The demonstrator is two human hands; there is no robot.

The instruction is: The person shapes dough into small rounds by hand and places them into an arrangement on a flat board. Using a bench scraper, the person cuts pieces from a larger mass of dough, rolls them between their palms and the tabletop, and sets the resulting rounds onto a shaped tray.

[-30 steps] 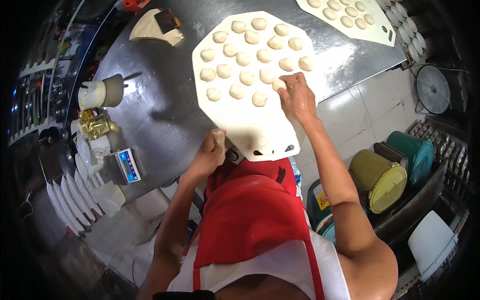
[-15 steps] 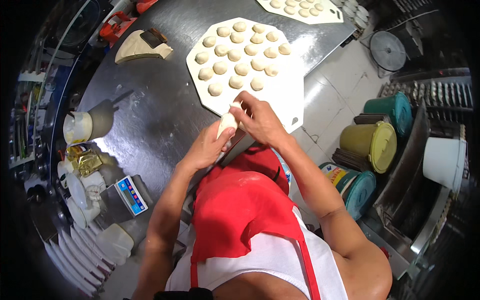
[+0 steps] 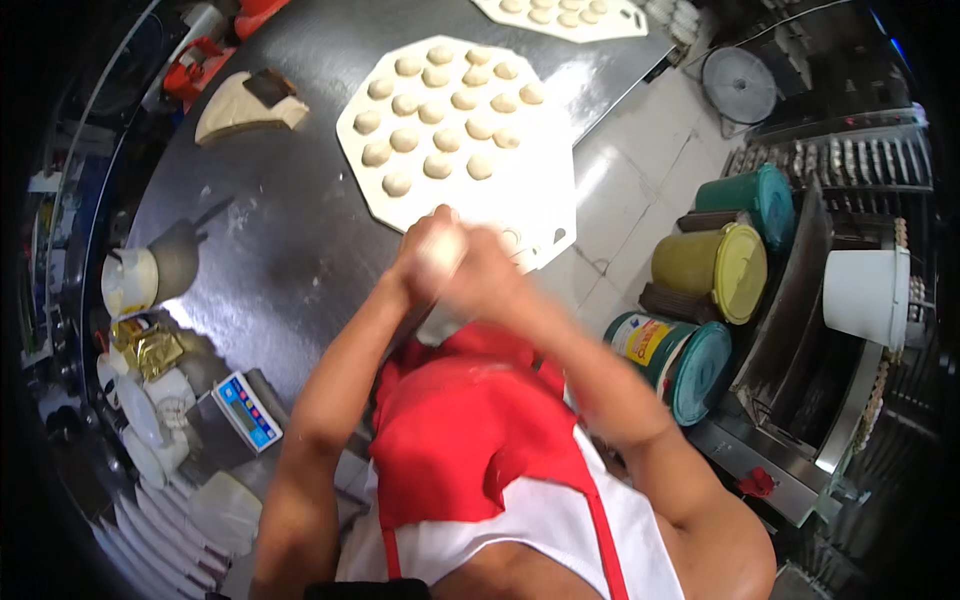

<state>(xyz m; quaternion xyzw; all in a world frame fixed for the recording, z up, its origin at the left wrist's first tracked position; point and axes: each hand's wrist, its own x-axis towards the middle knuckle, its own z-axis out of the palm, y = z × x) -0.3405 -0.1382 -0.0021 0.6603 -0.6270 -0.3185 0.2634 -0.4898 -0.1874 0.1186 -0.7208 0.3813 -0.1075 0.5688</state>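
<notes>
Just off the near edge of a white, angular board (image 3: pixel 530 190), both my hands are together around a pale lump of dough (image 3: pixel 440 248). My left hand (image 3: pixel 412 262) is closed around the lump. Against its right side lies my right hand (image 3: pixel 485 272), its fingers smeared by motion, so their grip does not show. Rows of small round dough balls (image 3: pixel 437 166) sit on the board, mostly over its far and left parts. The board rests on a dark metal table (image 3: pixel 290 220).
Farther off, a second white board (image 3: pixel 570 30) bears more dough balls. At the left are a folded cloth (image 3: pixel 240 112), a white tub (image 3: pixel 130 282) and a digital scale (image 3: pixel 248 412). Lidded buckets, one yellow (image 3: pixel 705 272), stand on the right by a metal trough.
My right hand has come in against the left, and the dough, earlier stretched out between them, is now mostly covered. The view has shifted, so the board appears farther left.
</notes>
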